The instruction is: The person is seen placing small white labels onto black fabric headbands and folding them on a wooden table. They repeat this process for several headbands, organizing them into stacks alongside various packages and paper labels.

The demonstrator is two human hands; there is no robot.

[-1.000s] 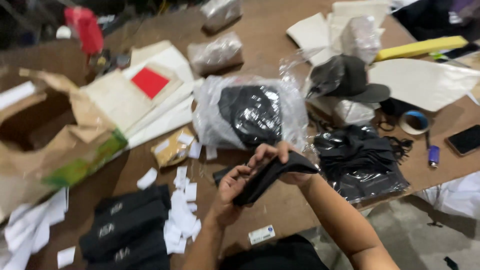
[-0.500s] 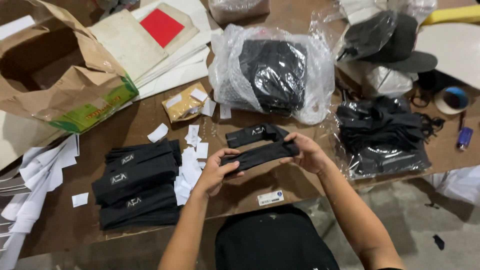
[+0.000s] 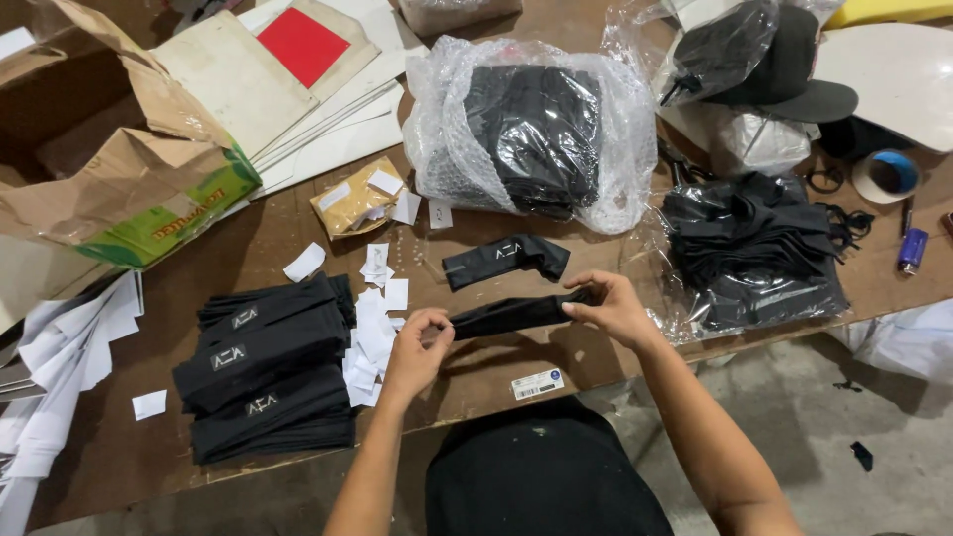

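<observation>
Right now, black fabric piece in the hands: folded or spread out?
Folded. The black fabric piece is a narrow strip stretched between the left hand and right hand, each pinching one end above the table.

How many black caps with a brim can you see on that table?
1: a black cap at the table's far right, on a white wrapped bundle, with a clear bag partly over its crown. More could be hidden inside the plastic-wrapped bundles of black fabric.

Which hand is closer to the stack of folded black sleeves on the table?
Left. The left hand is just right of the stack of folded black sleeves; the right hand is farther right.
</observation>
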